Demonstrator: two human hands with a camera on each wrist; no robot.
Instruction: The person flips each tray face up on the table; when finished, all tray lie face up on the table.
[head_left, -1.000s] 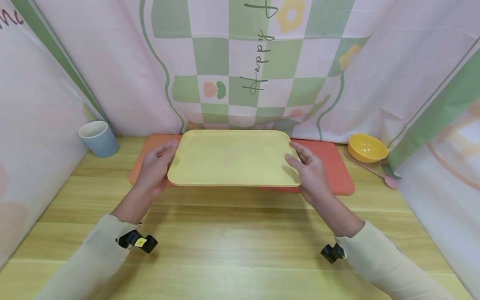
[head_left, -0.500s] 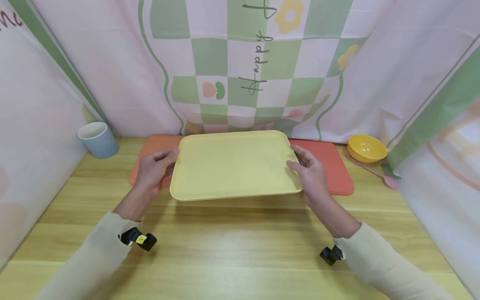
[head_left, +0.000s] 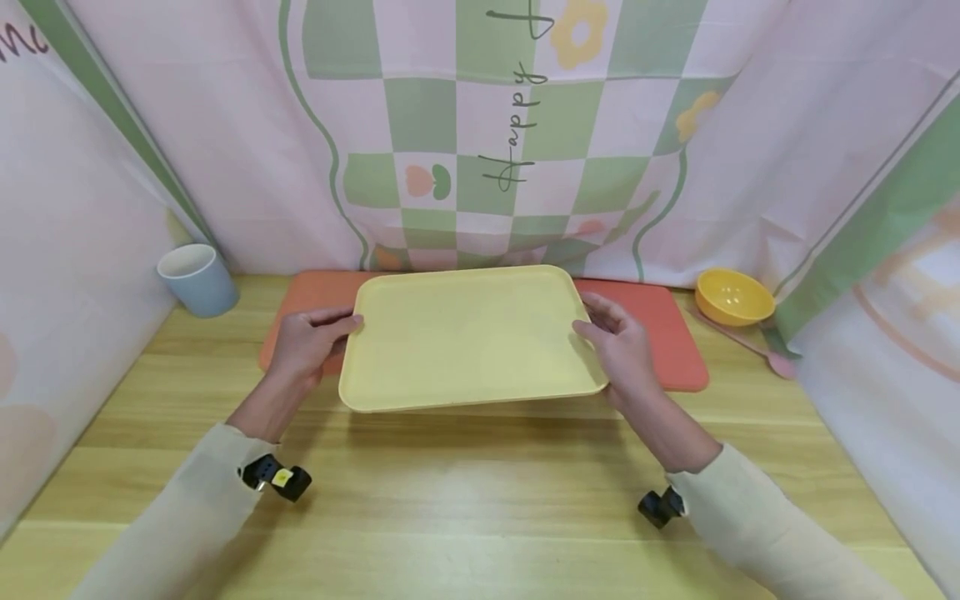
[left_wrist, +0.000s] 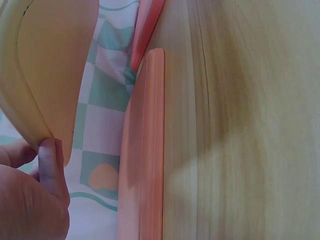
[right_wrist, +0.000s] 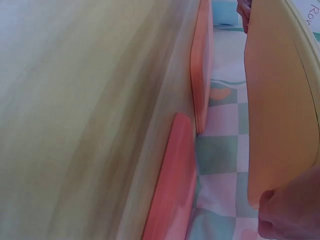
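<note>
A shallow yellow tray [head_left: 472, 342] with rounded corners is held up above the table, its top tipped toward the head camera and its left end slightly lower. My left hand [head_left: 303, 342] pinches the left short edge, thumb on the rim; in the left wrist view that hand [left_wrist: 37, 195] has fingers on both faces of the tray [left_wrist: 55, 65]. On the opposite short edge my right hand [head_left: 622, 342] grips with the thumb over the rim and fingers beneath. From the right wrist, the tray's underside [right_wrist: 280, 110] shows, well apart from the wooden table [right_wrist: 75, 100].
Behind and below the tray lie an orange board [head_left: 288, 321] at left and a red board [head_left: 667, 333] at right. A blue cup [head_left: 198, 282] stands at the back left. A yellow bowl [head_left: 733, 298] and a pink spoon [head_left: 780, 364] sit at the back right, by the curtain [head_left: 487, 108].
The tray's near edge has come lower and closer, its left end dropping most, so more of its face shows. My left thumb has shifted onto the rim; both hands still hold it.
</note>
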